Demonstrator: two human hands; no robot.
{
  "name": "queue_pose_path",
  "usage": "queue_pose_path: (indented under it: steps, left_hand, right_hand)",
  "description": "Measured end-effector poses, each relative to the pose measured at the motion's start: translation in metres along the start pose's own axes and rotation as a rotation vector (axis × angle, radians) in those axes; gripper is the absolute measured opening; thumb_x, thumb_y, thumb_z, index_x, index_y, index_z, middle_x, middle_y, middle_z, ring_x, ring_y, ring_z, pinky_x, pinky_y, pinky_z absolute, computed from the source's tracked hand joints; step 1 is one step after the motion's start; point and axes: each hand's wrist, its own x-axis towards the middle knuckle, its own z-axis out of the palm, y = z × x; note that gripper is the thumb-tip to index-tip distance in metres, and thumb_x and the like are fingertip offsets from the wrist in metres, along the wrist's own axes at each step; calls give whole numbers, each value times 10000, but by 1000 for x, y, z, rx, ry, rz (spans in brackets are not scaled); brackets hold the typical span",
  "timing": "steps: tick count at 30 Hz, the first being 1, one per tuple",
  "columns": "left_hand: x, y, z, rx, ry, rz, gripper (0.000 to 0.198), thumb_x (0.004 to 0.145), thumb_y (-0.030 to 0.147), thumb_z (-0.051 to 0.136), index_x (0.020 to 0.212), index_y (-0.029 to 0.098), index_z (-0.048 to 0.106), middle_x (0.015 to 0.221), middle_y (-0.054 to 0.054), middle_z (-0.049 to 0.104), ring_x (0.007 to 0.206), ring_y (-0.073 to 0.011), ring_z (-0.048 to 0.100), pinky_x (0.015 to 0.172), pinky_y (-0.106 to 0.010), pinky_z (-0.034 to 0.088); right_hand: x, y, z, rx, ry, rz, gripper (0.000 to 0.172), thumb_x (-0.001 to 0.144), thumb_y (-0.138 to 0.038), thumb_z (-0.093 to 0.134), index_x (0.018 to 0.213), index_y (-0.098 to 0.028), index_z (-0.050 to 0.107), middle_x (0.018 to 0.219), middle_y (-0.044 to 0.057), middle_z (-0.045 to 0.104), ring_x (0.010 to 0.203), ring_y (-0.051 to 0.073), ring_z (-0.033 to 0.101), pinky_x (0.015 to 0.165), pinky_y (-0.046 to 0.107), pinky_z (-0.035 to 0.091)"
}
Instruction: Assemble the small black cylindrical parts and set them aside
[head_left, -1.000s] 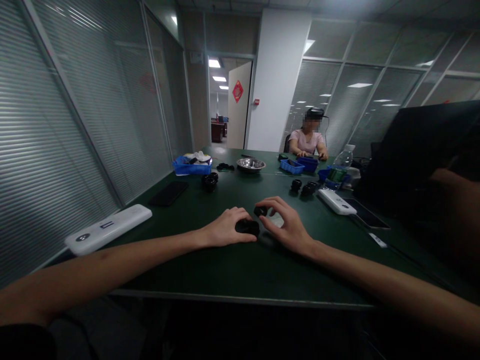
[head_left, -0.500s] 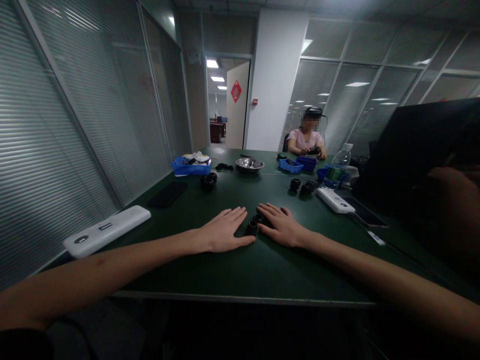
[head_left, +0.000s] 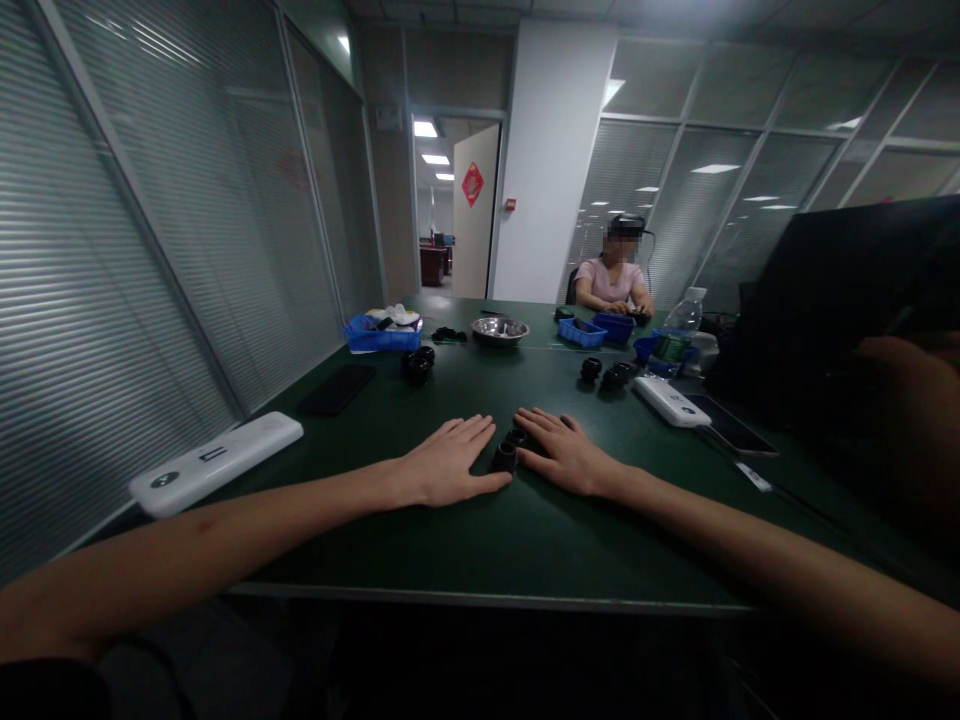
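My left hand point(head_left: 452, 463) lies flat on the green table point(head_left: 480, 550), fingers stretched out and the thumb pointing right. Opposite it, my right hand point(head_left: 564, 452) also rests palm down with its fingers extended. Between the two stands a small black ring-shaped part point(head_left: 505, 457), close to my left thumb and my right thumb. Just behind it sits a second black part point(head_left: 516, 438), partly covered by my right hand. Neither hand grips anything; whether the fingers touch the black parts I cannot tell.
Several black parts point(head_left: 417, 366) lie farther back left, more point(head_left: 615, 376) at right. A steel bowl point(head_left: 500, 334), blue trays point(head_left: 384, 335), a water bottle point(head_left: 679, 325), white power banks point(head_left: 217, 462) and phones point(head_left: 337, 388) surround the work area. A person point(head_left: 613, 280) sits at the far end.
My two hands and the black parts have stayed in place. Across the table, the other person's hands have lowered slightly.
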Motion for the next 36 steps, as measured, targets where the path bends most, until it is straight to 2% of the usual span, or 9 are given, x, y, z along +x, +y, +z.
queue_pose_path:
  steps: [22, 36]
  left_hand:
    - [-1, 0, -1, 9, 0, -3, 1046, 937, 862, 282, 1650, 97, 243, 1722, -166, 209, 1602, -331, 210, 1302, -482, 154]
    - [0, -2, 2, -6, 30, 19, 983, 962, 836, 278, 1645, 128, 275, 1712, -168, 242, 1593, -338, 240, 1292, -491, 168]
  right_hand:
    - [1, 4, 4, -10, 44, -25, 725, 1039, -644, 370, 1624, -216, 355, 1699, 143, 310, 1571, 369, 282, 1239, 648, 212]
    - [0, 4, 3, -16, 49, -32, 734, 1042, -640, 376, 1622, -191, 353, 1692, 161, 320, 1567, 365, 291, 1239, 639, 214]
